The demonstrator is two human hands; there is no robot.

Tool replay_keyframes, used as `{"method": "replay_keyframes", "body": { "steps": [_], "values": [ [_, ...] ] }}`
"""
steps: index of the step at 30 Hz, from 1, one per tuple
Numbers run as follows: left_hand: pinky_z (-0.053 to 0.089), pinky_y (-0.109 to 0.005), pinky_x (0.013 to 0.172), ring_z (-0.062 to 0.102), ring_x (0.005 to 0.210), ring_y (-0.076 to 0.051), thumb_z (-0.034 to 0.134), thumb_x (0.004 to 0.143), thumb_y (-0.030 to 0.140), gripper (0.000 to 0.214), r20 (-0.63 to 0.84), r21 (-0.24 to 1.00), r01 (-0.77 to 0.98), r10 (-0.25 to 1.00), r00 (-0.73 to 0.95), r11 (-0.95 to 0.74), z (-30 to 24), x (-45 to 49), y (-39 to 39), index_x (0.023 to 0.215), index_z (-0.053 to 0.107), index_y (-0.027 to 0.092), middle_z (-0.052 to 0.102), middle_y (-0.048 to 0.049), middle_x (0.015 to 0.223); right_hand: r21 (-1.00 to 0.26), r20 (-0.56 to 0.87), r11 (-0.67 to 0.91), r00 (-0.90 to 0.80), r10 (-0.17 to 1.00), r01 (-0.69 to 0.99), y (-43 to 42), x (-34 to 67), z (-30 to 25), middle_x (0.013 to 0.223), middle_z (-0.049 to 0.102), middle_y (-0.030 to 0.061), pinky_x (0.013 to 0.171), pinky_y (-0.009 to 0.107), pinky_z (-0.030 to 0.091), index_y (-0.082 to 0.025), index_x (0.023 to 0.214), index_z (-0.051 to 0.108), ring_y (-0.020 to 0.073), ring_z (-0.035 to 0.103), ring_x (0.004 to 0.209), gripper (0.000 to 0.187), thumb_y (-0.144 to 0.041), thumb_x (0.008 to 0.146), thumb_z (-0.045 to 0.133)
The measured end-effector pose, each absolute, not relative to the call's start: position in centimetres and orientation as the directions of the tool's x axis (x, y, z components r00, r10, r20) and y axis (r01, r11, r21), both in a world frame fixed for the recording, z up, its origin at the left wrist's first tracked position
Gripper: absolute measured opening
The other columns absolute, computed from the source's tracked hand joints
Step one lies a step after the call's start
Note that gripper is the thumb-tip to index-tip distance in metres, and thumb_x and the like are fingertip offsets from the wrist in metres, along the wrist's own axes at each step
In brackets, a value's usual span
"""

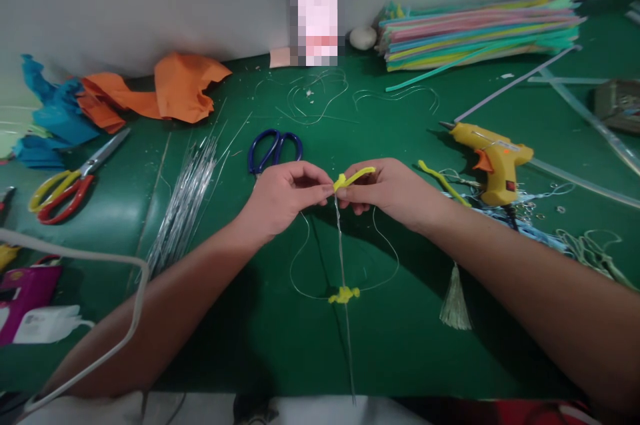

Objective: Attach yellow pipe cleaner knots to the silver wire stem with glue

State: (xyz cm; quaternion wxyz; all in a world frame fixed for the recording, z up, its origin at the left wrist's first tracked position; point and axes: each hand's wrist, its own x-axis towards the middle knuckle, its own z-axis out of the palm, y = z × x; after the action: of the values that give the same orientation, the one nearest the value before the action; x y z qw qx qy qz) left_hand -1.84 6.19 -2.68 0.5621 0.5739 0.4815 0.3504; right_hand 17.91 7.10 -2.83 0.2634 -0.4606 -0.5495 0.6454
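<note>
White cable (141, 285) crossing left forearm (200, 285); blue scissors (278, 147) behind left hand (290, 195).

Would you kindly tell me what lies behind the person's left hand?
Beyond the left hand, two blue handle loops show on the green table; the hand covers their near part, and any blades cannot be seen.

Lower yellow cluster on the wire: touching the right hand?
Apart. The head view shows green tabletop between the right hand and the lower yellow cluster.
</note>
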Motion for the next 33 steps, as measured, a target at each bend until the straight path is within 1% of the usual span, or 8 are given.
{"method": "replay_keyframes", "body": {
  "steps": [5, 9, 14, 17, 20, 24, 28, 33],
  "values": [
    [0.056, -0.025, 0.068, 0.065, 0.066, -0.011, 0.078, 0.074, 0.025, 0.014, -0.080, 0.984, 0.176, 0.954, 0.287, 0.030, -2.73, -1.75, 6.09, 0.085, 0.073, 0.017, 0.072, -0.0017, 0.082, -0.961, -0.272, -0.222, -0.439, 0.857, 0.163, 7.01, 17.93, -2.91, 0.070, 0.069, 0.0000, 0.055, 0.024, 0.048, -0.019, 0.077, 0.070, 0.0095, 0.059, 0.056, 0.011, -0.028, 0.075, 0.075],
    [0.056, -0.024, 0.070, 0.067, 0.069, -0.011, 0.076, 0.077, 0.026, 0.013, -0.049, 0.975, 0.224, 0.954, 0.295, -0.019, -2.63, -1.87, 6.03, 0.086, 0.073, 0.016, 0.072, -0.0013, 0.081, -0.965, -0.257, -0.205, -0.421, 0.870, 0.167, 6.97, 17.84, -3.04, 0.069, 0.067, 0.0004, 0.056, 0.025, 0.049, -0.018, 0.077, 0.070, 0.0108, 0.058, 0.058, 0.015, -0.030, 0.070, 0.077],
    [0.056, -0.025, 0.071, 0.067, 0.070, -0.011, 0.076, 0.078, 0.029, 0.018, -0.114, 0.977, 0.205, 0.944, 0.308, 0.051, -2.55, -1.92, 6.07, 0.088, 0.072, 0.015, 0.071, -0.0010, 0.081, -0.967, -0.235, -0.176, -0.378, 0.896, 0.185, 6.97, 17.77, -3.00, 0.071, 0.067, 0.0009, 0.057, 0.027, 0.049, -0.018, 0.077, 0.070, 0.0121, 0.057, 0.061, 0.018, -0.030, 0.067, 0.079],
    [0.056, -0.024, 0.070, 0.066, 0.067, -0.010, 0.077, 0.076, 0.029, 0.018, -0.165, 0.982, 0.142, 0.930, 0.329, 0.124, -2.63, -1.86, 6.15, 0.087, 0.070, 0.015, 0.070, -0.0001, 0.079, -0.968, -0.199, -0.127, -0.355, 0.913, 0.217, 6.90, 17.78, -2.90, 0.067, 0.065, 0.0000, 0.056, 0.027, 0.045, -0.018, 0.076, 0.070, 0.0118, 0.055, 0.058, 0.020, -0.033, 0.067, 0.080],
    [0.055, -0.024, 0.070, 0.065, 0.066, -0.009, 0.075, 0.078, 0.027, 0.016, -0.184, 0.982, 0.110, 0.919, 0.348, 0.155, -2.73, -1.82, 6.20, 0.086, 0.069, 0.015, 0.069, 0.0002, 0.079, -0.968, -0.153, -0.075, -0.330, 0.931, 0.238, 6.76, 17.77, -2.81, 0.064, 0.063, -0.0008, 0.055, 0.027, 0.042, -0.018, 0.074, 0.069, 0.0114, 0.054, 0.057, 0.020, -0.034, 0.067, 0.080],
    [0.055, -0.025, 0.072, 0.065, 0.068, -0.010, 0.073, 0.079, 0.026, 0.014, -0.164, 0.985, 0.104, 0.919, 0.360, 0.135, -2.81, -1.84, 6.19, 0.087, 0.068, 0.015, 0.069, -0.0004, 0.081, -0.969, -0.108, -0.033, -0.300, 0.948, 0.244, 6.61, 17.75, -2.80, 0.063, 0.061, -0.0019, 0.054, 0.027, 0.040, -0.018, 0.075, 0.069, 0.0108, 0.051, 0.057, 0.022, -0.035, 0.067, 0.080],
    [0.056, -0.027, 0.073, 0.066, 0.071, -0.011, 0.072, 0.080, 0.027, 0.015, -0.142, 0.985, 0.142, 0.928, 0.345, 0.098, -2.66, -1.83, 6.07, 0.088, 0.069, 0.015, 0.070, -0.0022, 0.085, -0.969, -0.089, -0.012, -0.304, 0.949, 0.246, 6.52, 17.73, -2.81, 0.062, 0.060, -0.0024, 0.053, 0.026, 0.039, -0.018, 0.076, 0.068, 0.0104, 0.051, 0.056, 0.022, -0.035, 0.069, 0.079],
    [0.056, -0.025, 0.070, 0.065, 0.067, -0.010, 0.073, 0.079, 0.025, 0.014, -0.114, 0.983, 0.176, 0.940, 0.321, 0.059, -2.36, -1.78, 5.89, 0.088, 0.071, 0.015, 0.070, -0.0013, 0.083, -0.964, -0.071, 0.012, -0.303, 0.950, 0.264, 6.43, 17.76, -2.73, 0.064, 0.061, -0.0014, 0.054, 0.026, 0.039, -0.017, 0.077, 0.069, 0.0105, 0.050, 0.057, 0.018, -0.032, 0.071, 0.076]
  ]
}}
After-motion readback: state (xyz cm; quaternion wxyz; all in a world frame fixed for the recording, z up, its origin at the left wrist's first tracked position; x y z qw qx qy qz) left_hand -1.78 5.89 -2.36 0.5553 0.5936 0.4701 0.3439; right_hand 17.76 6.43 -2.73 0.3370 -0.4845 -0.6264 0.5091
